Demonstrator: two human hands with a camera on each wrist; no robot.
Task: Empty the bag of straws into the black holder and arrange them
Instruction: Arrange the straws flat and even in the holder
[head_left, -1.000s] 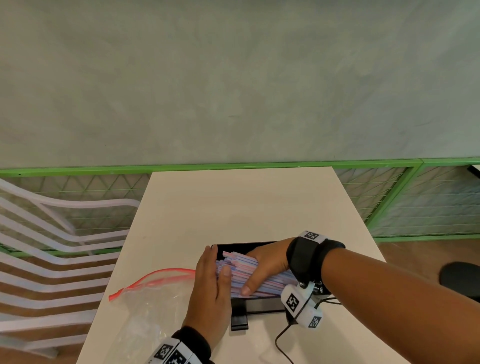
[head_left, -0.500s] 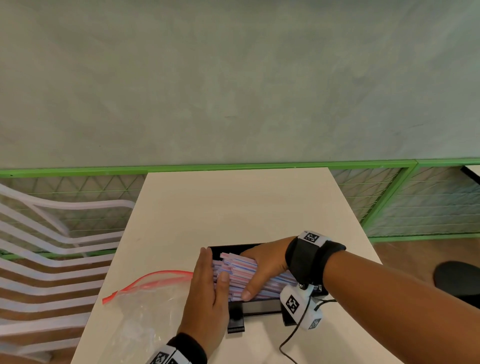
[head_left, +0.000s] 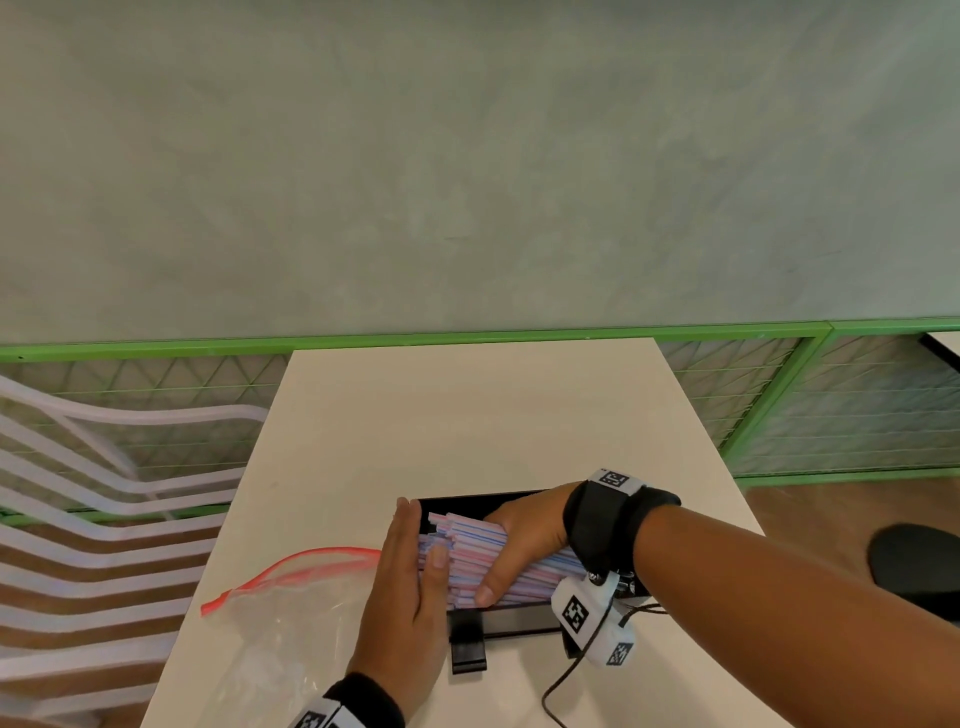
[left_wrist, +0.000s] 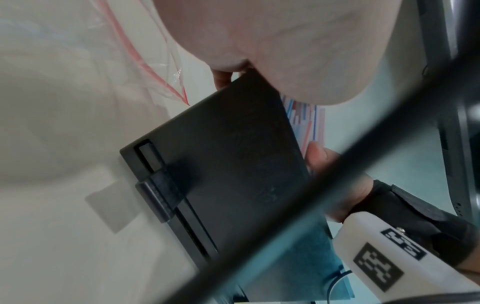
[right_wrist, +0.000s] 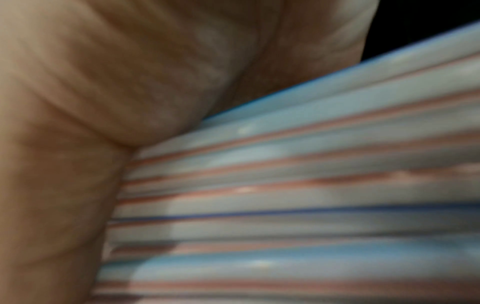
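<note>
A bundle of red- and blue-striped straws (head_left: 467, 558) lies in the black holder (head_left: 519, 621) near the table's front edge. My right hand (head_left: 519, 543) reaches over from the right, fingers and thumb curled round the bundle. My left hand (head_left: 410, 569) stands flat, with straight fingers, pressing on the straws' left ends. The clear bag (head_left: 291, 618) with a red zip lies flat to the left. The left wrist view shows the holder's dark wall (left_wrist: 233, 154), some straws (left_wrist: 309, 123) and the bag's zip (left_wrist: 145, 61). Blurred straws (right_wrist: 285, 195) fill the right wrist view under my palm.
The cream table (head_left: 467, 426) stretches away beyond the holder. A white slatted chair (head_left: 104, 519) stands to the left and a green wire fence (head_left: 779, 395) runs behind. A black cable (head_left: 566, 680) trails from my right wrist camera over the front edge.
Almost nothing: both hands stay where they were on the straw bundle. The view has shifted slightly.
</note>
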